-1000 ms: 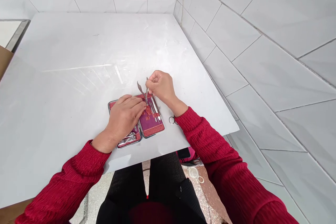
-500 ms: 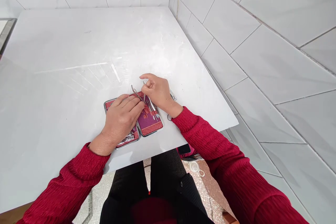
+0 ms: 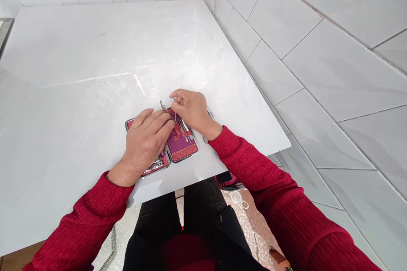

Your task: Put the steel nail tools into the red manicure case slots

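Observation:
An open manicure case with a red and purple woven lining lies near the table's front edge. My right hand is over its right half, thumb and fingers pinching a silver two-handled tool, perhaps nippers or scissors; its working end is hidden. Across the left half reaches my left hand, palm down with bent fingers, its fingertips against the same tool and its thumb out of sight. Slim metal tools sit in the right half. Nail clippers show below my left hand.
The white table meets tiled walls behind and to the right. A small metal object lies beyond my right wrist, and part of a dark ring shows beside the sleeve. Below the front edge are my legs and a pink item.
The view has shifted slightly. My hands stay over the case, and the two-handled tool has tilted a little between them.

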A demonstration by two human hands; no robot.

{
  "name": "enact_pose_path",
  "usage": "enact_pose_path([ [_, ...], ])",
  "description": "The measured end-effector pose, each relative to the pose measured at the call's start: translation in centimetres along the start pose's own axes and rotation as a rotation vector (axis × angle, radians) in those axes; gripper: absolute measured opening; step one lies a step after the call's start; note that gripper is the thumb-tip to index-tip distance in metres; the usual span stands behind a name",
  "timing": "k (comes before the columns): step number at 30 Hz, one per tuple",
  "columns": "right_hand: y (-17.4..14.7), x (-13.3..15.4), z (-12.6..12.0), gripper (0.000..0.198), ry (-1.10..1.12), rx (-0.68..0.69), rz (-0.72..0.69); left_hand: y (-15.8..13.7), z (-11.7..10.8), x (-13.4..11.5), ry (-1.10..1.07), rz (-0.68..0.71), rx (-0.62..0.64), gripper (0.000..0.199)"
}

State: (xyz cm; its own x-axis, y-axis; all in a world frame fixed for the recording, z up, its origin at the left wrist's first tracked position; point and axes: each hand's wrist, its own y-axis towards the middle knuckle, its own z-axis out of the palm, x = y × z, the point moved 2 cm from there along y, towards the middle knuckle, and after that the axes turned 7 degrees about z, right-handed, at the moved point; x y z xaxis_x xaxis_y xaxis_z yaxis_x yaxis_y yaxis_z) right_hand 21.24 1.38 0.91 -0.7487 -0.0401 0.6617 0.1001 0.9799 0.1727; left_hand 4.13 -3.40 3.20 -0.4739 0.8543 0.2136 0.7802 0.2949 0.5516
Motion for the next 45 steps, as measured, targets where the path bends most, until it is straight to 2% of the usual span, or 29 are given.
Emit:
enact_pose_path([
  [7,-0.2,0.1,0.0,0.031,-0.055,-0.016,-0.045,-0.6,0.6,0.5,-0.097,-0.09,-0.002,0.02],
  [22,-0.7,-0.1,-0.4,0.024,-0.043,0.042,-0.037,-1.2,1.5,1.2,-0.235,-0.219,0.043,0.029],
  [26,-0.8,-0.3,-0.4,0.025,0.022,0.052,-0.039,-1.2,1.5,1.1,-0.222,-0.213,0.069,0.031],
  [32,-0.5,-0.7,-0.6,0.023,0.181,0.12,0.065,-1.3,1.7,1.1,-0.243,-0.21,0.109,0.033],
  [36,-0.2,-1.3,-0.8,0.02,0.291,0.115,0.136,-1.4,1.9,1.1,-0.227,-0.179,0.102,0.031],
  [45,-0.2,-1.0,-1.1,0.011,0.302,0.159,0.15,-1.2,1.6,1.1,-0.182,-0.172,0.114,0.03],
])
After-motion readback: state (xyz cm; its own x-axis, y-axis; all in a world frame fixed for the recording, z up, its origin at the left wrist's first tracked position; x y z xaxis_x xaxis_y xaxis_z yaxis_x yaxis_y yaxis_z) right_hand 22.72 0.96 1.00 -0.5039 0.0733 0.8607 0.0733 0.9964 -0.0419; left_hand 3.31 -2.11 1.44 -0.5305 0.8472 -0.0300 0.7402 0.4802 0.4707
